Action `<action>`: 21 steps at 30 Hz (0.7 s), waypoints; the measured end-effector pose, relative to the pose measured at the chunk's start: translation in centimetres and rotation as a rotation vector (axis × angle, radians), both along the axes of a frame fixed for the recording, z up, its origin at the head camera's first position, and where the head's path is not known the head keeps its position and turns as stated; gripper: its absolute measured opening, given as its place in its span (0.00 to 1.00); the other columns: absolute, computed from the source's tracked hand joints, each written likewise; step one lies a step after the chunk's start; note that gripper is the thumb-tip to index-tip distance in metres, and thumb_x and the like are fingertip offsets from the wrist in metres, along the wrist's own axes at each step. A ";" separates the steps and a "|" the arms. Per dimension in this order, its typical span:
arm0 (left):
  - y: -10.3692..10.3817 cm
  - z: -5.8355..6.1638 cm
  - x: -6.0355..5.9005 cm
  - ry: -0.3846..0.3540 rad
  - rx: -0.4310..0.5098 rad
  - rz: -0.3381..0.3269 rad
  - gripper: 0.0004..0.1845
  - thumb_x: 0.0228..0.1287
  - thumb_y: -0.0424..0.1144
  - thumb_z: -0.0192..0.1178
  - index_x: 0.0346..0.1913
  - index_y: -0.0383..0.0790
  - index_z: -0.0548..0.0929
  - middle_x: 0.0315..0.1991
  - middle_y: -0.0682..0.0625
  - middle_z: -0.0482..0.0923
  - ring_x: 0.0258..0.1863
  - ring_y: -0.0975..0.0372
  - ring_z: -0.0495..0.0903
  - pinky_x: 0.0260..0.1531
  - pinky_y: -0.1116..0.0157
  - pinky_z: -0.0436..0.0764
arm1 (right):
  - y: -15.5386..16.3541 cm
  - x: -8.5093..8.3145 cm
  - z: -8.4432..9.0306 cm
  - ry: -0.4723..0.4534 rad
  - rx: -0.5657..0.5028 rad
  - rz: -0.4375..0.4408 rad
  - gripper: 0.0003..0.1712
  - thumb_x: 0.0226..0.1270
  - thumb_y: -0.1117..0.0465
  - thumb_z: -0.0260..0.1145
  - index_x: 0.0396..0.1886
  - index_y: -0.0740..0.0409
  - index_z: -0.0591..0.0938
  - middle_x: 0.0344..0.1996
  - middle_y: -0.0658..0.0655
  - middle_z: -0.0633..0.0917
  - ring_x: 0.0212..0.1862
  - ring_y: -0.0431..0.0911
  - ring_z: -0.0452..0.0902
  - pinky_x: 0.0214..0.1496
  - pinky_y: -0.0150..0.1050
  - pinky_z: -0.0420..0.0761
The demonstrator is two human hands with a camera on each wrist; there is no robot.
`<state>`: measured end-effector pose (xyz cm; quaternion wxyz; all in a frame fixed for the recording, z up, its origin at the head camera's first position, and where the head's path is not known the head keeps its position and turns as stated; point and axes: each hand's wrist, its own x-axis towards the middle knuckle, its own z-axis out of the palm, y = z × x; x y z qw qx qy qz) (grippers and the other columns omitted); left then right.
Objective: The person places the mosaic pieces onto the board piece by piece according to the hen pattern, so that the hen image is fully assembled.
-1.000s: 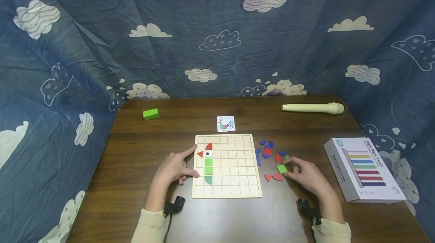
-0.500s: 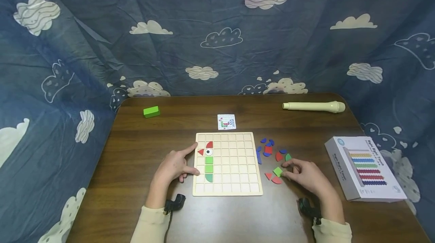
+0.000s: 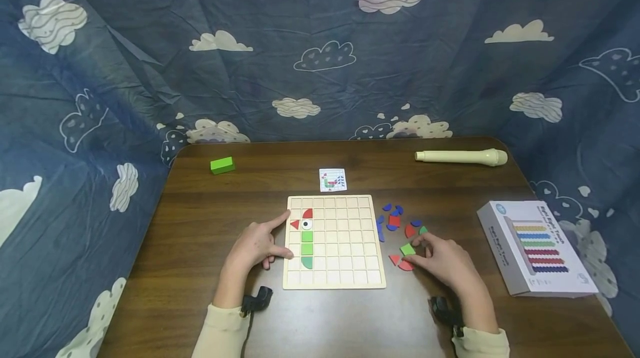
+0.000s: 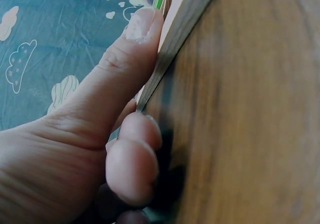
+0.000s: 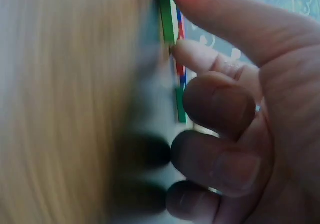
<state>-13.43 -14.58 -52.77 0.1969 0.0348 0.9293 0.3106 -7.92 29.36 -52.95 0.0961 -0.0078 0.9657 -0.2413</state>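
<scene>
head view: dark wooden table [image 3: 200,224] against cloud-printed blue cloth backdrop [image 3: 320,41]

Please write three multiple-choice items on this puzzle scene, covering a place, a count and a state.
1. Where does the green block lie?
A. far left of the table
B. on the grid board
C. on the box

2. How many green squares sit in the grid board?
A. none
B. two
C. five

3. What is the right hand doing?
A. resting flat on the box
B. lifting the cream recorder
C. pinching a green tile

Answers:
1. A, it sits alone near the far left corner.
2. B, two are stacked in the second column.
3. C, fingertips close on the tile beside the board.
</scene>
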 end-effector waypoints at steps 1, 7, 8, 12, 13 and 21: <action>0.0 0.0 0.0 0.002 -0.002 -0.002 0.61 0.41 0.53 0.87 0.82 0.63 0.67 0.13 0.50 0.77 0.08 0.61 0.79 0.18 0.66 0.72 | -0.2 0.0 0.0 0.003 0.007 -0.002 0.24 0.64 0.40 0.77 0.48 0.52 0.87 0.20 0.47 0.75 0.24 0.42 0.66 0.26 0.38 0.63; -0.1 0.1 0.0 -0.005 -0.007 0.004 0.61 0.41 0.53 0.87 0.82 0.63 0.67 0.13 0.50 0.78 0.08 0.60 0.79 0.18 0.66 0.71 | -0.7 -0.1 0.0 0.026 0.018 -0.014 0.19 0.69 0.48 0.74 0.51 0.55 0.87 0.19 0.48 0.74 0.23 0.43 0.66 0.25 0.38 0.61; -0.1 0.1 0.0 -0.008 -0.006 0.007 0.61 0.41 0.53 0.87 0.82 0.63 0.67 0.13 0.50 0.78 0.08 0.60 0.79 0.18 0.66 0.71 | -0.7 -0.2 0.0 0.025 0.016 -0.014 0.19 0.70 0.49 0.74 0.53 0.55 0.86 0.19 0.48 0.74 0.23 0.43 0.66 0.25 0.38 0.61; -0.1 0.2 0.1 -0.012 -0.002 0.010 0.61 0.41 0.52 0.87 0.82 0.63 0.67 0.14 0.50 0.78 0.09 0.60 0.79 0.18 0.66 0.72 | -0.3 0.0 -0.2 0.020 -0.007 -0.025 0.21 0.70 0.52 0.74 0.57 0.55 0.85 0.19 0.48 0.73 0.22 0.43 0.66 0.25 0.36 0.62; -0.1 0.2 0.1 -0.011 -0.001 0.009 0.60 0.41 0.52 0.87 0.82 0.63 0.67 0.14 0.50 0.77 0.09 0.60 0.79 0.18 0.66 0.72 | -0.1 0.0 -0.3 0.021 -0.012 -0.030 0.21 0.70 0.52 0.74 0.57 0.55 0.85 0.19 0.48 0.73 0.22 0.43 0.66 0.24 0.36 0.62; 0.0 0.2 0.1 0.002 -0.003 0.010 0.60 0.41 0.53 0.88 0.81 0.63 0.67 0.14 0.50 0.77 0.08 0.61 0.78 0.17 0.66 0.71 | 0.1 0.0 -0.3 0.034 -0.021 -0.043 0.20 0.69 0.53 0.75 0.54 0.59 0.86 0.19 0.49 0.74 0.22 0.43 0.66 0.24 0.36 0.62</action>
